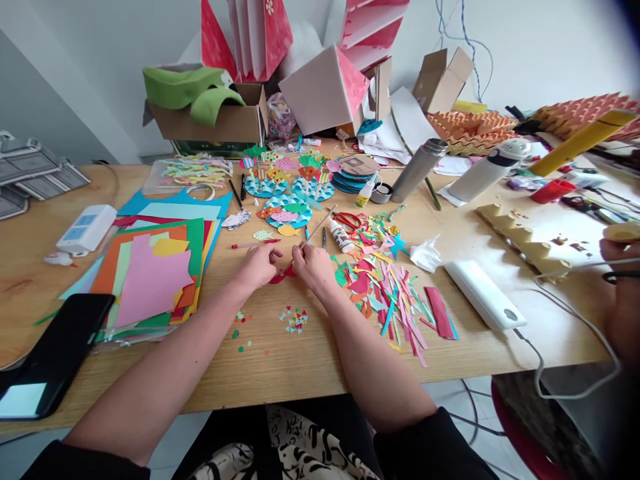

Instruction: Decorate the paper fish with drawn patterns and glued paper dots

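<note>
A thin light-coloured stick (321,225) is pinched in my right hand (316,265); it slants up and away, its lower end pointing between my hands. Under that end, a small red paper piece (283,275) lies close to the table. My left hand (259,265) has curled fingers at the left edge of the red piece, partly hiding it. Beyond my hands are a yellow paper fish (289,231), a pale green paper fish (263,235) and a red pen (255,244). A white glue bottle (341,237) lies right of the stick. Tiny paper bits (294,320) are scattered nearer me.
Coloured paper sheets (153,280) and a black phone (55,357) lie left. Paper scraps (387,293), red-handled scissors (349,220) and a white power bank (484,295) are right. Decorated blue discs (287,210) and a grey flask (419,170) stand farther back. Another person's hand (620,250) appears far right.
</note>
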Demonstrator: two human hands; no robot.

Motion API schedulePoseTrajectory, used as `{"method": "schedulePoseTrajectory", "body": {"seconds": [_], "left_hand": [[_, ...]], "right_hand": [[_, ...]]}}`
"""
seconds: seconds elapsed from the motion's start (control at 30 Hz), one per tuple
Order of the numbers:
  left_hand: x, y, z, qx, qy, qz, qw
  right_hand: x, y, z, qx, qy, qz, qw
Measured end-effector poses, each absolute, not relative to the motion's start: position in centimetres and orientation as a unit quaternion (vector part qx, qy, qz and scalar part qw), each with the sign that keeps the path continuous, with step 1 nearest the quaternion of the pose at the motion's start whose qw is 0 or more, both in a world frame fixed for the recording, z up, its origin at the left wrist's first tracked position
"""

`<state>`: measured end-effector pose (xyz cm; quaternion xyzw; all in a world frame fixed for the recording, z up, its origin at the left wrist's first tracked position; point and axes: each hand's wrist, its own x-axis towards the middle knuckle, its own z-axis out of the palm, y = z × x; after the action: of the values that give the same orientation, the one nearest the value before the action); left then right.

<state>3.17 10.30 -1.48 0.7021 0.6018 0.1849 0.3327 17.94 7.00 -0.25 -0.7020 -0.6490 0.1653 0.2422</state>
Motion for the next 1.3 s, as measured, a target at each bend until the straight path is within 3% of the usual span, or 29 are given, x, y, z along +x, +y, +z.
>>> {"method": "schedulePoseTrajectory", "body": {"seconds": [0.47,0.93,1.3], "left_hand": [[3.3,10.5,-1.8,0.716,0.601,0.167,0.313],[3.0,10.4,-1.2,0.686,0.601,0.197,0.358],[1.2,9.5,0.4,0.655,0.596,0.253,0.39]], "right_hand": [[18.2,7.4,-0.1,-0.705,-0.614,0.229,0.271],[19.1,7.4,-0.2,-0.668,-0.535,0.279,0.435],[19.0,7.3,-1.3,-0.614,-0.533,0.28,0.51]]}}
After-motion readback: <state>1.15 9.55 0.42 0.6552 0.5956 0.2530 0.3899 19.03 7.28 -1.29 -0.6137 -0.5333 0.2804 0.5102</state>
